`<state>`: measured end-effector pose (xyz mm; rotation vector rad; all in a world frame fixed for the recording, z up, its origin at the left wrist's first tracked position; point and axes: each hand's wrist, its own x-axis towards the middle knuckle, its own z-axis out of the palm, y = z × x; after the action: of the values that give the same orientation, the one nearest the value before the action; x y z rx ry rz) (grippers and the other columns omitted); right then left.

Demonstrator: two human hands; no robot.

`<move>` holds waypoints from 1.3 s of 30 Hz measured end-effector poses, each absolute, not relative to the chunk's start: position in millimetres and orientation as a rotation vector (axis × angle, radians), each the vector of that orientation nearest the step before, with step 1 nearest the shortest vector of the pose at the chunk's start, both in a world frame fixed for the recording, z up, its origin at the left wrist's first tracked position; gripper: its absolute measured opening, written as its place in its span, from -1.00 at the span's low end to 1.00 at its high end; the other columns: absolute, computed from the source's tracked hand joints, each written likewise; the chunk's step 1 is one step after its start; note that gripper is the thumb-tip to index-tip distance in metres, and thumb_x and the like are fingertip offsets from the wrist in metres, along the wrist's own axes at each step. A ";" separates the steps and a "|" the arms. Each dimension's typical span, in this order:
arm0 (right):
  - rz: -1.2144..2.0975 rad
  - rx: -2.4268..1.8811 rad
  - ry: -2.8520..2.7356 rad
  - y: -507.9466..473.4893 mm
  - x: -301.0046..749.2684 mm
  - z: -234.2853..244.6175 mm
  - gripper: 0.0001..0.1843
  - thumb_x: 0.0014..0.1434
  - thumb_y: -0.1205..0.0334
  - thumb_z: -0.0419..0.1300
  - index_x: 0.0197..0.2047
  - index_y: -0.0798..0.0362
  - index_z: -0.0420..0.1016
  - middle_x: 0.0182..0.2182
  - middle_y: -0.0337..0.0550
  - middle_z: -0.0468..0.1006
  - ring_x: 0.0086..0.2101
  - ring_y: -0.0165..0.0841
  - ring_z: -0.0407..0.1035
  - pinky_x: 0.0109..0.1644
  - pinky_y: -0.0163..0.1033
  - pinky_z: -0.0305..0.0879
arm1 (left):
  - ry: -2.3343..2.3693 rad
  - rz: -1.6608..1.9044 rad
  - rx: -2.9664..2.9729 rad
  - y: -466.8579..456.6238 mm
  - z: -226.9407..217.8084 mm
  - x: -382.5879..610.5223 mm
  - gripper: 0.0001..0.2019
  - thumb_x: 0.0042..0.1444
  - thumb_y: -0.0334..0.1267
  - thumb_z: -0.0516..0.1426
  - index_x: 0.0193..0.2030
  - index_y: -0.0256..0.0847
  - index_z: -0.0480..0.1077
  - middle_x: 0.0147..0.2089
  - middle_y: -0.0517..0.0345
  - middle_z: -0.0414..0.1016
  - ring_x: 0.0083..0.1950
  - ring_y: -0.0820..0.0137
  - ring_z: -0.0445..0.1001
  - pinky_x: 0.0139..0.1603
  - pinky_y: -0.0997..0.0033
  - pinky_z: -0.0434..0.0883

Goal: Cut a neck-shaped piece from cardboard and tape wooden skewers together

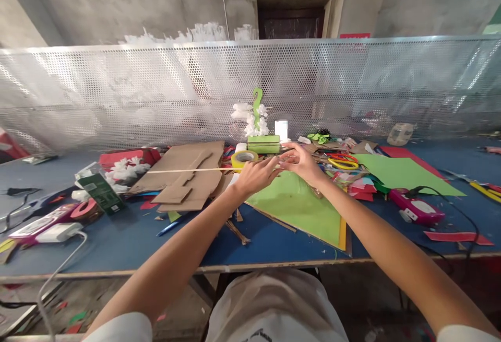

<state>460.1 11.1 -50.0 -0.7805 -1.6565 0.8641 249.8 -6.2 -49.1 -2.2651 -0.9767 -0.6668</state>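
A thin pale strip [188, 170] runs out to the left, almost level, from my left hand [256, 176], whose fingers are closed on it. My right hand [300, 163] meets the left one fingertip to fingertip in a pinch; what lies between its fingers is too small to make out. Under both hands is a light green sheet [301, 206] with a yellow edge showing. A roll of yellow tape [238, 160] sits just behind my left hand. Behind the hands stands a green block [263, 144], with a green curved piece [257, 103] and white fluffy bits [255, 127] above it.
Brown cardboard pieces [195, 177] lie to the left, near a dark green box [100, 191] and a blue pen [170, 226]. Yellow-handled scissors [343, 162], a green sheet [407, 172] and a magenta device [417, 207] are on the right. A perforated metal screen [156, 91] closes the back.
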 end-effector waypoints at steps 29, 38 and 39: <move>1.262 -1.132 -1.592 5.2 476.5 -29.2 -0.41 0.10 -0.35 0.40 -0.36 0.03 0.39 -0.43 -0.01 0.69 -0.47 -0.37 0.49 -0.58 -0.42 0.32 | -0.888 -1.055 -2.550 -8.1 -6.7 252.1 -0.71 0.45 -0.17 0.03 -0.04 -0.20 0.57 -0.10 -0.03 0.59 -0.17 0.34 0.54 -0.14 0.30 0.44; 0.677 -1.026 -1.505 14.9 485.1 -29.4 -0.24 0.16 -0.55 0.17 -0.57 -0.05 0.06 -0.69 -0.34 0.11 -0.64 -0.47 0.04 -0.60 -0.31 0.01 | -1.113 -1.297 -2.887 28.5 52.8 243.1 -0.78 0.23 -0.13 0.22 -0.25 -0.27 0.58 -0.26 0.02 0.62 -0.34 0.43 0.45 -0.26 0.37 0.42; 0.617 -1.011 -1.475 16.2 485.8 -29.6 -0.25 0.15 -0.52 0.22 -0.55 -0.06 0.03 -0.66 -0.34 0.09 -0.61 -0.45 0.06 -0.57 -0.31 0.06 | -1.114 -1.328 -2.905 32.0 53.7 242.3 -0.78 0.22 -0.14 0.23 -0.26 -0.27 0.58 -0.25 0.02 0.62 -0.35 0.44 0.44 -0.28 0.39 0.42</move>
<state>485.8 16.2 -29.6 -1.0108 -1.4752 0.6169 242.3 32.0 53.7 -2.9054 -1.1140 -1.3285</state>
